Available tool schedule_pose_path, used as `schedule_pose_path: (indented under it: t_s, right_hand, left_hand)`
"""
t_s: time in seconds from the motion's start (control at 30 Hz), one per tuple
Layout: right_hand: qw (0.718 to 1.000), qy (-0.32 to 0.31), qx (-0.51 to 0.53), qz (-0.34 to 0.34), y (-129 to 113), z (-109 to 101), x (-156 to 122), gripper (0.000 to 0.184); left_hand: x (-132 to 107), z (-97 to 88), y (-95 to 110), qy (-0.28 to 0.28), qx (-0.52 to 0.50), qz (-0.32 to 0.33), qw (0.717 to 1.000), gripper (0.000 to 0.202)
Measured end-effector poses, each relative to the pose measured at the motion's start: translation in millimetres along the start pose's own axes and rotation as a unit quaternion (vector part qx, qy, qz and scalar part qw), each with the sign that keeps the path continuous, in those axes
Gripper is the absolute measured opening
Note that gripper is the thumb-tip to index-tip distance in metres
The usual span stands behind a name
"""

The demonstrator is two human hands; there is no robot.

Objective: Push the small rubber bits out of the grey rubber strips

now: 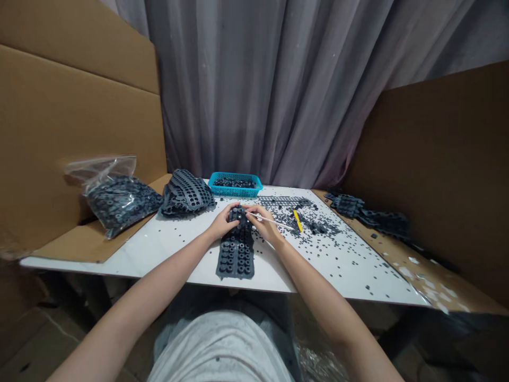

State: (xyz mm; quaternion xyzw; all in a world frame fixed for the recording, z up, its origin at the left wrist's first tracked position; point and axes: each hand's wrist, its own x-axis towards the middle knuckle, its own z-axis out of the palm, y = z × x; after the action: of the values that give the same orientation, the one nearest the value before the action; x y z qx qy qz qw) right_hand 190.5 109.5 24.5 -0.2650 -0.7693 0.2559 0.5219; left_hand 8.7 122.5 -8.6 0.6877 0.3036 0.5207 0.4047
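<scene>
A dark rubber sheet with rows of round moulded parts [235, 257] lies at the front middle of the white table, its far end bent up. My left hand [223, 223] is closed on that raised end, with the thumb on the near side. My right hand [265, 224] pinches a thin white stick [278, 221], its tip at the raised part of the sheet. The stick's other end points right, over scattered black bits [318, 228]. Fingertips hide some of the raised rows.
Behind my hands stands a blue basket [234, 192] of small black parts. Left are stacked perforated sheets [186, 193] and a clear bag of black parts [119, 201]. A yellow-handled tool [298, 220] lies right. Cardboard walls [79, 95] flank the table; more black strips [374, 215] lie far right.
</scene>
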Motion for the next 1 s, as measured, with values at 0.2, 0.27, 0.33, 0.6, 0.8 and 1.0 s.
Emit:
schedule_pose_path:
  t_s: [0.2,0.27,0.33,0.6,0.8,1.0]
  right_hand:
    - [0.999,-0.027,-0.028,-0.016,7,-1,-2,0.017]
    - [0.998,-0.035,-0.051,-0.03,11,-2,-2,0.015]
    - [0.994,-0.046,-0.089,-0.05,14,-3,-2,0.013]
    - [0.976,-0.082,-0.185,-0.084,20,-5,-2,0.016]
    - [0.97,-0.052,-0.229,-0.06,24,-2,0,0.018]
    - [0.971,0.067,-0.229,0.028,33,-11,2,0.015]
  left_hand:
    - [-1,-0.6,-2,-0.012,0.013,-0.002,1.0,0.062]
    - [-1,-0.5,-2,-0.01,0.017,-0.007,1.0,0.062]
    - [-2,-0.1,-2,-0.007,0.019,-0.013,1.0,0.062]
    - [-4,2.8,0,-0.015,0.013,-0.047,0.999,0.061]
    - [-5,4.8,1,-0.028,0.008,-0.054,0.998,0.064]
    - [-3,2.7,-1,-0.034,0.016,-0.039,0.999,0.07]
